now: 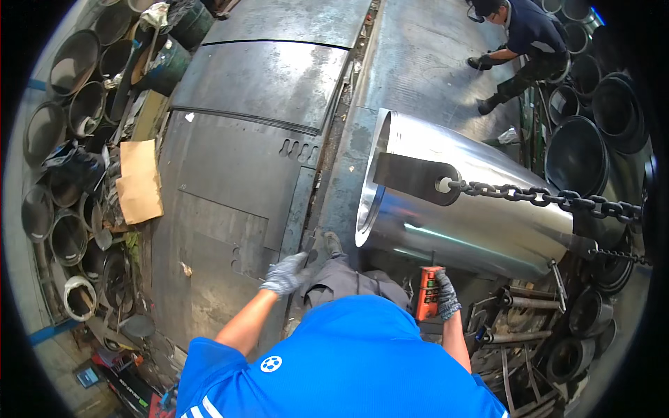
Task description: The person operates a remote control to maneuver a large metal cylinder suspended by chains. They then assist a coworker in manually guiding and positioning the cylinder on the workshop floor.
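Note:
My right hand (447, 298), in a grey knit glove, is closed round an orange crane remote control (428, 292) with dark buttons and a short antenna. My left hand (284, 274), gloved alike, hangs beside my left thigh with its fingers loosely stretched out and nothing visible in them. In front of me to the right lies a large shiny metal cylinder (481, 202), its open end towards the left. A dark flat lifting hook (418, 178) laps over that end's rim. From the hook a heavy chain (543, 195) runs off to the right.
A co-worker (533, 42) in dark clothes and gloves bends forward at the far right. Large steel plates (237, 160) cover the floor ahead and left. Ring-shaped metal parts (73, 63) are stacked along both sides. Cardboard (139, 181) lies at left; a metal frame (519, 327) stands at right.

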